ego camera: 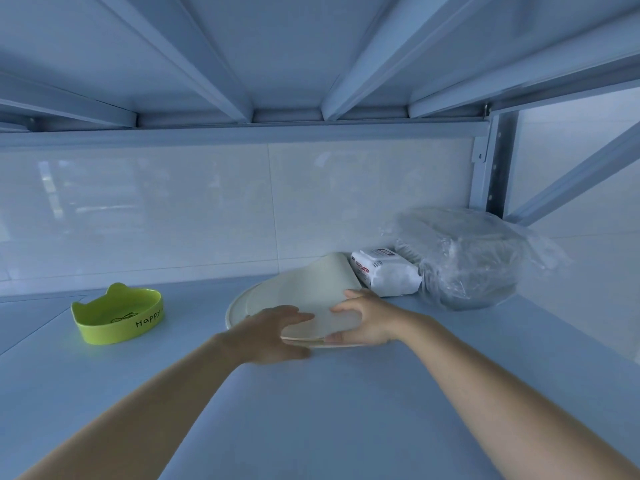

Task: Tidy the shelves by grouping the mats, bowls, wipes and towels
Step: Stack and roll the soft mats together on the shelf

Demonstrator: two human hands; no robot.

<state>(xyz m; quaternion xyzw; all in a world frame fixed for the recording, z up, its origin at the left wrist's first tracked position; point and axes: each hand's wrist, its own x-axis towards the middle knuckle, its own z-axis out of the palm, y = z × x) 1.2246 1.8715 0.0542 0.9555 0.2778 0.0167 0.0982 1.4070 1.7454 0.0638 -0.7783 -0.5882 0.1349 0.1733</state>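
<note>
Pale mats being squared up on the shelf, held at the near edge by both hands.

The mats [304,289] lie stacked mid-shelf [311,410], the far end of the top one curled up beside the wipes pack [384,273]; a bagged bundle [467,261] sits just right of that, and the green bowl [117,315] stands well apart to the left. The left hand [266,336] is laid palm-down over the near left edge, fingers [294,311] spread and loosely curved. The right hand [363,322] is pinched on the near right edge, thumb on top, fingers underneath. The step is best done by aligning the edges before release, with the curled end pressed flat so the wipes are not nudged.
</note>
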